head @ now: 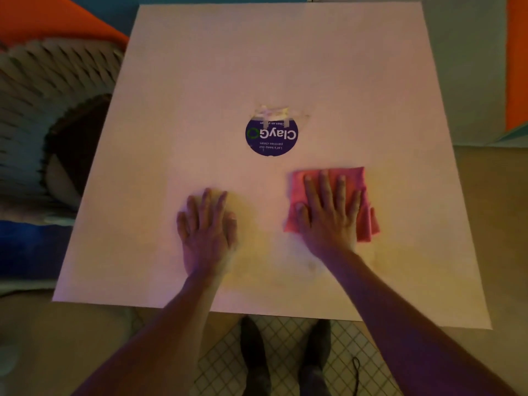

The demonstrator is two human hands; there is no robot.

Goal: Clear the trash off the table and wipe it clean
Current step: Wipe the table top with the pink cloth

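A pale square table (200, 67) fills the view. My right hand (328, 212) lies flat, fingers spread, pressing on a folded pink cloth (365, 221) on the table's near right part. My left hand (207, 224) rests palm down on the bare tabletop to the left of the cloth, fingers close together, holding nothing. A round dark blue sticker (271, 137), partly torn at its far edge, is stuck to the table's middle, just beyond both hands.
A cushioned seat with a grey textured pillow (43, 90) and a blue cushion (28, 247) stands along the table's left side. Orange panels (517, 61) are at the far right. My feet (254, 355) stand on tiled floor below the near edge.
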